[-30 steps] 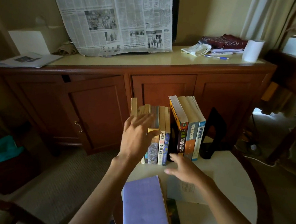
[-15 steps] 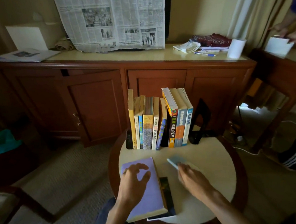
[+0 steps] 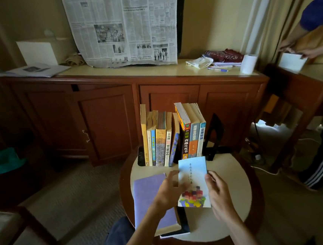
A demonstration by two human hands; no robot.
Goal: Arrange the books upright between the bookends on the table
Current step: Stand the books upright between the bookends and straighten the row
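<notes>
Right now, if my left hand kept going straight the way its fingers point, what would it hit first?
The light blue book. The left hand points up and right at its left edge, and its fingers already look to be touching it; depth is unclear.

Nine books (image 3: 174, 135) are counted standing upright in a row at the 12 o'clock edge of the round counter (image 3: 229, 177). Two black bookends are seen, one (image 3: 214, 135) at the row's 3 o'clock end and one (image 3: 140, 157) at its 9 o'clock end. Three more books are counted off the row: a pale blue one (image 3: 193, 175) held up, a purple one (image 3: 149, 190) lying flat, and a dark one (image 3: 183, 223) beneath it. Two hands are counted, left (image 3: 168, 192) and right (image 3: 219, 193).
</notes>
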